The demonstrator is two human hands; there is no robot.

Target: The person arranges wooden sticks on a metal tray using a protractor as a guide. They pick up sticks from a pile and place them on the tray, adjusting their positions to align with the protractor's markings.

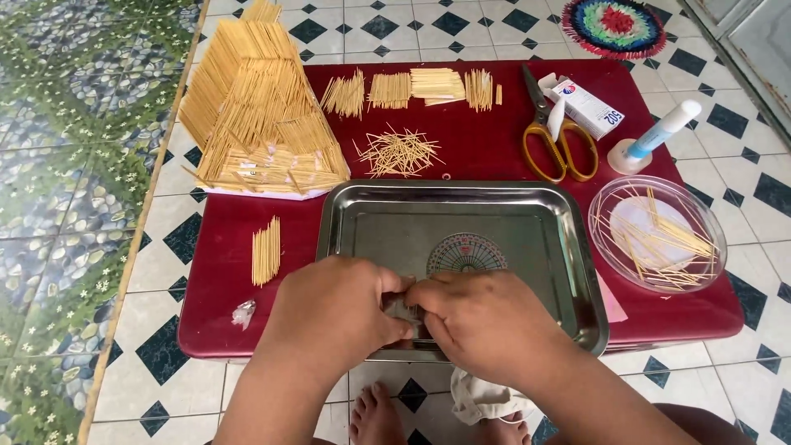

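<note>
My left hand (329,311) and my right hand (482,320) meet at the near rim of a steel tray (527,216) on a dark red low table (486,148). Both pinch a small object (402,310) between the fingertips; my fingers hide most of it and I cannot tell what it is. A round clear protractor (466,254) lies in the tray just beyond my right hand.
A toothpick-built pyramid model (257,115) stands at the far left. Bundles of toothpicks (408,89), a loose pile (399,153) and another bundle (266,250) lie on the table. Yellow scissors (557,142), a glue box (587,105), a glue bottle (659,133) and a clear bowl of toothpicks (657,234) sit right.
</note>
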